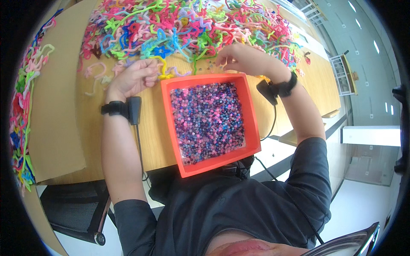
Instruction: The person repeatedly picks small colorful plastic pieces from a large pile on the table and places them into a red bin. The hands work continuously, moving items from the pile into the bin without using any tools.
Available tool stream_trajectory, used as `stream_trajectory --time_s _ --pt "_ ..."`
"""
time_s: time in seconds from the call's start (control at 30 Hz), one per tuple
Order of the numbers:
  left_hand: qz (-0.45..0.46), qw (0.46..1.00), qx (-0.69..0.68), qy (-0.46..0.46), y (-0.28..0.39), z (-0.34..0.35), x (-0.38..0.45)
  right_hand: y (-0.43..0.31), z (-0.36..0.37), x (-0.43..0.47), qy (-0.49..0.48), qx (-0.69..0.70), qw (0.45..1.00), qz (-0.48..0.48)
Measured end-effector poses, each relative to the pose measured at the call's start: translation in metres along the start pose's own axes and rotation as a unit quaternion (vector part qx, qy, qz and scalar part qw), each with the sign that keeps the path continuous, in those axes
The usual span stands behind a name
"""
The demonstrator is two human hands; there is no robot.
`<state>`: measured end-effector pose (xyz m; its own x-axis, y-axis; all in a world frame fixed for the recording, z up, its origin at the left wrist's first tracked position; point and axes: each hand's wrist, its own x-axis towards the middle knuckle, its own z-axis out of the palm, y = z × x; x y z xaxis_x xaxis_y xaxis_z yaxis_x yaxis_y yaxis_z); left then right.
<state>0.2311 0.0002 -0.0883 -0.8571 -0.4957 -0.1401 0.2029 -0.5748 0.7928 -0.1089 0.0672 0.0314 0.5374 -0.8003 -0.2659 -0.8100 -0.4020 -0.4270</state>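
Observation:
In front of me an orange-red square tray (172, 140) holds many small round beads (208, 121) in purple, pink, blue and clear. My left hand (137, 75) is curled beyond the tray's far left corner, its thumb and fingers drawn together. A bent yellow pipe cleaner (164, 67) runs right by those fingertips; whether they grip it is unclear. Past the tray's far right corner, my right hand (238, 59) hangs with bent, slightly parted fingers, and nothing shows in them. Several loose beads (210, 65) lie on the table close to its fingertips.
A big heap of colourful pipe cleaners (185, 28) covers the far side of the wooden table (153, 134). To the left stands a cardboard sheet (57, 112), with more pipe cleaners (24, 105) beyond it. Cables (139, 144) trail from wrist-worn devices (134, 110). A black mesh chair (73, 208) is at lower left.

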Motion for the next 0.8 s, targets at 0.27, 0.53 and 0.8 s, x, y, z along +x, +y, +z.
stream_trajectory --time_s 0.27,0.53,0.8 --pt "-0.002 1.000 0.000 0.015 0.000 0.002 0.000 0.053 0.026 0.046 -0.002 -0.013 0.998 -0.067" --pt "-0.001 1.000 -0.007 -0.005 -0.001 0.000 0.000 0.053 0.031 0.067 -0.031 0.027 0.999 -0.022" --pt "-0.004 1.000 0.000 -0.001 0.000 -0.001 0.000 0.040 0.026 0.062 -0.060 0.063 0.994 0.065"
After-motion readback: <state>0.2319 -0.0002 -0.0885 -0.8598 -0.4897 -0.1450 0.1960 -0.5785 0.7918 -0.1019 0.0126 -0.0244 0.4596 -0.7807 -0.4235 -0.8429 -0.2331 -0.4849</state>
